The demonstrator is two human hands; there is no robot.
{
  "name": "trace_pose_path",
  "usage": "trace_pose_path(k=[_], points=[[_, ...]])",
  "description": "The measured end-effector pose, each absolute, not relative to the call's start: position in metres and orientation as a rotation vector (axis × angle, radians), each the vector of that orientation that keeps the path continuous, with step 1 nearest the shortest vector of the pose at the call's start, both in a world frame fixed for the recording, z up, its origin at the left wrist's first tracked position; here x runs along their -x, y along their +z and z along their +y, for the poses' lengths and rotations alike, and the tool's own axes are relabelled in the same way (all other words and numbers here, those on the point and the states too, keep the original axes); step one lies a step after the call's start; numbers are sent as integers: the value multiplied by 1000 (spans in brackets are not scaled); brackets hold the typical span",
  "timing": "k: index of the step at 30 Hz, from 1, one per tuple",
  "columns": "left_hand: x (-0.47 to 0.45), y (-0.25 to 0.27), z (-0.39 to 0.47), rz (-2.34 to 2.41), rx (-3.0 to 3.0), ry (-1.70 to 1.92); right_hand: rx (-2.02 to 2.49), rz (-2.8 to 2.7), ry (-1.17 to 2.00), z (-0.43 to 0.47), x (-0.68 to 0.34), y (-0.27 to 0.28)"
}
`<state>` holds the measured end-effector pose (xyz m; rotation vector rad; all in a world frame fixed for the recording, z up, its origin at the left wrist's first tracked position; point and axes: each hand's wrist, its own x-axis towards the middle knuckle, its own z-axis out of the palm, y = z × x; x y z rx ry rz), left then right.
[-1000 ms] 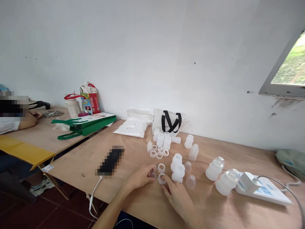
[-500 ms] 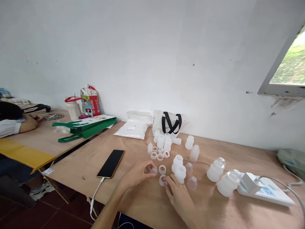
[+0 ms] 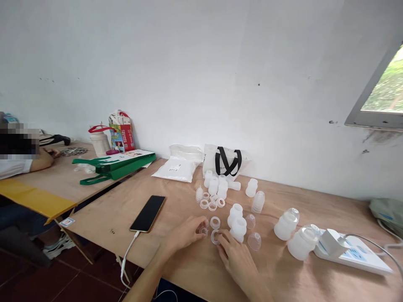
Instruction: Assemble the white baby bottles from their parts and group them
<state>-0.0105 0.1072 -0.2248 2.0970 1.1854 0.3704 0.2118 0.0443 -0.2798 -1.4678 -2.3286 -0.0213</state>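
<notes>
My left hand (image 3: 192,230) is closed around the edge of a small see-through bottle nipple (image 3: 204,232); a second see-through piece beside it is partly hidden by the fingers. The fingertips of my right hand (image 3: 236,253) pinch the rim of a white bottle collar ring (image 3: 215,237) lying on the table. Just behind it lies another collar ring (image 3: 215,222). Two frosted small bottles (image 3: 238,229) without tops stand right behind my right hand. To their right are two see-through dome caps (image 3: 254,241).
Several bottles (image 3: 213,185) and loose rings stand further back on the table (image 3: 182,201). Two capped bottles (image 3: 300,243) are right, beside a power strip (image 3: 359,256). A phone (image 3: 147,214) with a cable lies left. Another person's arm (image 3: 42,161) rests on the neighbouring table.
My left hand has shifted slightly toward me, and its fingers are now lower at the see-through nipple. My right hand stays at the collar ring. The view has moved a little.
</notes>
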Motion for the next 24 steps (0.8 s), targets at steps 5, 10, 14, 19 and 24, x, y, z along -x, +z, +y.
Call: trace_pose_path(k=[5, 10, 14, 19, 24], points=[[8, -234, 110, 1125, -2148, 352, 1474, -2336, -5, 44, -211, -279], [6, -235, 110, 1071, -2155, 402, 1535, -2342, 55, 44, -209, -277], [6, -231, 110, 1141, -2147, 385, 1542, -2325, 115, 44, -208, -277], [9, -218, 110, 1253, -2092, 317, 1517, -2277, 92, 46, -207, -282], [13, -207, 108, 1234, -2077, 321, 1534, -2234, 119, 47, -204, -287]])
